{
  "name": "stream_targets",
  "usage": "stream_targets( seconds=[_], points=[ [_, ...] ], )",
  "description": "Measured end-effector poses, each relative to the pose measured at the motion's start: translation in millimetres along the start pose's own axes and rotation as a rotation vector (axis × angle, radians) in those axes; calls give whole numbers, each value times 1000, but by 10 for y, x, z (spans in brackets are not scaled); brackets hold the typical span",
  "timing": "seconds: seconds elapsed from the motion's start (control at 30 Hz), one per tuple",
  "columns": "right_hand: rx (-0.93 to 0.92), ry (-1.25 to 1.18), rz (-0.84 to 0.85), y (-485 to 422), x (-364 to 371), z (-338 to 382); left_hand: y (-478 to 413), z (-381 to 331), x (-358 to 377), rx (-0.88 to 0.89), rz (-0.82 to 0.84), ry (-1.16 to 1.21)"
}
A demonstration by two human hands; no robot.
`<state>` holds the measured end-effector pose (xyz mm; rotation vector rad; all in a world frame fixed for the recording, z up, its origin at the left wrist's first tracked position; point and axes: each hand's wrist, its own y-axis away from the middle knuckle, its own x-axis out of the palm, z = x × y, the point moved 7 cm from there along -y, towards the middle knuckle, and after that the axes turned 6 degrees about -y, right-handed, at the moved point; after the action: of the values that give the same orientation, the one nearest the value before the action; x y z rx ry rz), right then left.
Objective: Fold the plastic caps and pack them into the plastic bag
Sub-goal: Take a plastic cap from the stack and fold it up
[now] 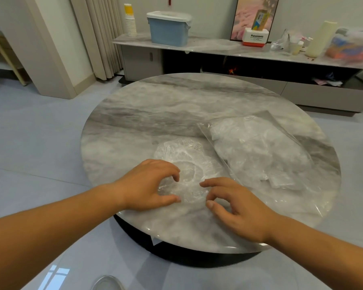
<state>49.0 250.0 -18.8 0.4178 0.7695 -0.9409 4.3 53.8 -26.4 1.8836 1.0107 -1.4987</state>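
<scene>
A clear crinkled plastic cap (184, 155) lies spread out on the round marble table (155, 114), near its front. My left hand (147, 185) hovers over the cap's near left edge, its thumb and bent fingers apart and touching the plastic. My right hand (235, 208) is at the cap's near right edge, thumb and fingers likewise apart, fingertips at the rim. Neither hand closes round the cap. A clear plastic bag (258, 149) holding several white folded caps lies to the right of the cap, its mouth towards me.
Behind the table runs a low marble cabinet (218, 47) with a blue lidded box (169, 28), a stack of paper cups (130, 21), a Panasonic box (255, 37) and other clutter. Pale floor tiles surround the table. A shoe tip (107, 283) shows at the bottom.
</scene>
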Motion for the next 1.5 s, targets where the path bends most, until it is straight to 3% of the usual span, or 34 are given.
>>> stream_targets(
  seconds=[0.2,0.43,0.57,0.73,0.8,0.97,1.03,1.13,1.33,1.5],
  points=[
    [-36,87,123,68,99,11,-2,-130,200,-13,103,9],
    [-89,291,114,100,107,68,24,-67,75,-157,51,369],
    [-70,107,-51,71,-40,139,73,-26,52,-245,131,541],
    [124,-97,-4,-40,10,80,64,26,37,-349,94,695],
    [165,-60,41,-96,80,14,45,70,40,-398,33,662],
    [127,253,166,-166,227,-50,-27,191,38,-479,-145,243],
    [135,266,180,-182,239,-63,-38,221,69,-536,-158,213],
    [191,155,130,-269,187,-73,-19,249,163,-622,-114,225],
    [311,-213,-165,-658,-11,-224,-47,285,224,-714,-94,247],
    [367,-392,-144,-725,-13,-232,-37,304,237,-703,-85,250]
  ],
)
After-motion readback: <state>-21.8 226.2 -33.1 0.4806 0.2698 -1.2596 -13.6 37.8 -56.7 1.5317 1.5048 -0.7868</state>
